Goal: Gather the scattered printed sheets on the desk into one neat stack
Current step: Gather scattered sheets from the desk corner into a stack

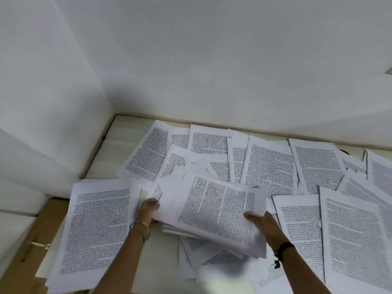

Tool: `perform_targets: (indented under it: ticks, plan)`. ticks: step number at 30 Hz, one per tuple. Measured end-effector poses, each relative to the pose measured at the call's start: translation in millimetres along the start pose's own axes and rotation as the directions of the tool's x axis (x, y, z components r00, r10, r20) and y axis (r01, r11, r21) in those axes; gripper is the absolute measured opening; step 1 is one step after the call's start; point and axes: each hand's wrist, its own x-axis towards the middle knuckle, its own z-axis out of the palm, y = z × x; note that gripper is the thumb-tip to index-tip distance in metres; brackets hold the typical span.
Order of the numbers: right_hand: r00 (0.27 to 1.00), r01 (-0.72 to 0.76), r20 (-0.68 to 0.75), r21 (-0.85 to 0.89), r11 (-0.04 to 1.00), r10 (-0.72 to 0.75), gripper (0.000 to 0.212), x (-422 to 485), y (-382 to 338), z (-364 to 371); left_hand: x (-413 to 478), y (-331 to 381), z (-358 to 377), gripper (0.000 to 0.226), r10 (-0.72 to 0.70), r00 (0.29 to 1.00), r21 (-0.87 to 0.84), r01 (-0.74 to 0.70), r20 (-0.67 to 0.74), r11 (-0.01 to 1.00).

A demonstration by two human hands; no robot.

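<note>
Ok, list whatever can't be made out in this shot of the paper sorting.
Head view only:
- Wording on the sheets: too small and blurred.
- Most fingers of the left hand and right hand: hidden under the bundle they hold.
- Sheet count in the bundle: layers overlap.
- Rightmost sheet: cut off by the frame edge.
- Dark object: mostly covered by paper.

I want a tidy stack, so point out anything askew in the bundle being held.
The held bundle is ragged: sheets fan out at different angles, corners poking out below, between the left hand and right hand. Elsewhere, loose sheets overlap crookedly across the desk.
</note>
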Motion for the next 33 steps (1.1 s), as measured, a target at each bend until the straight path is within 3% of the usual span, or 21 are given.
perform_targets:
  ticks: [2,5,7,9,13,15,17,19,22,23,25,27,28,29,30,31,33]
  plan:
    - [0.996,0.015,-0.091,-0.017,1.0,-0.016,0.035,4,4,-1,4,3,7,0.017,-0.002,0.998,0.19,-0.012,0.07,0.982]
    - [0.939,-0.059,-0.342,-0.042,0.997,0.041,0.042,-2,10,12,-6,5,20,0.01,0.042,0.992,0.464,-0.094,0.122,0.881]
    - [0.949,-0.071,-0.313,-0.083,0.994,0.041,0.037,-8,9,23,-17,4,25,0.022,0.045,0.988,0.668,-0.133,0.148,0.732]
    - [0.975,-0.066,-0.22,-0.108,0.992,0.041,0.041,-9,7,28,-27,2,27,0.032,0.062,0.992,0.748,-0.124,0.111,0.652]
    - [0.934,-0.076,-0.354,-0.086,0.993,0.041,0.043,-4,3,28,-40,-1,27,0.016,0.113,0.994,0.665,-0.081,-0.006,0.743]
    - [0.96,-0.064,-0.28,-0.15,0.987,0.02,0.037,-7,-2,32,-41,-6,28,0.03,0.104,0.99,0.701,-0.14,0.095,0.7]
    - [0.983,-0.033,-0.182,-0.169,0.985,0.002,0.031,-9,-3,36,-39,-8,28,0.047,0.137,0.986,0.714,-0.163,0.093,0.681]
    - [0.973,-0.042,-0.23,-0.136,0.99,0.01,0.029,-6,-3,36,-38,-5,27,0.046,0.185,0.98,0.682,-0.184,0.073,0.707]
    - [0.957,-0.084,-0.284,-0.107,0.991,0.05,0.032,-4,-2,37,-36,-2,27,0.05,0.201,0.954,0.665,-0.299,0.223,0.685]
    - [0.964,-0.09,-0.259,-0.122,0.988,0.056,0.028,-5,-3,38,-37,1,27,0.05,0.207,0.952,0.627,-0.305,0.226,0.717]
    - [0.972,-0.073,-0.228,-0.1,0.992,0.048,0.019,-7,-5,40,-34,4,24,0.051,0.205,0.973,0.427,-0.232,0.11,0.874]
    - [0.985,-0.085,-0.146,0.069,0.994,0.094,0.018,-10,-10,43,-30,2,18,0.062,0.099,0.995,0.071,-0.097,-0.03,0.993]
    - [0.99,-0.113,-0.057,0.176,0.978,0.125,0.017,-12,-9,45,-25,-3,17,0.065,0.025,0.999,-0.102,-0.029,-0.038,0.994]
    - [0.988,-0.152,0.074,0.243,0.958,0.138,0.012,-17,-11,48,-26,-5,20,0.059,0.004,1.0,-0.171,-0.009,-0.031,0.985]
    - [0.965,-0.203,0.212,0.226,0.953,0.155,0.008,-23,-12,52,-28,-5,24,0.051,0.008,1.0,-0.223,-0.01,-0.011,0.975]
    - [0.928,-0.244,0.328,0.177,0.954,0.176,0.009,-28,-11,56,-30,-5,28,0.048,0.026,0.999,-0.162,-0.034,-0.048,0.986]
    - [0.89,-0.277,0.416,0.167,0.946,0.187,0.023,-28,-9,58,-28,-5,30,0.044,0.071,0.992,-0.008,-0.072,-0.101,0.997]
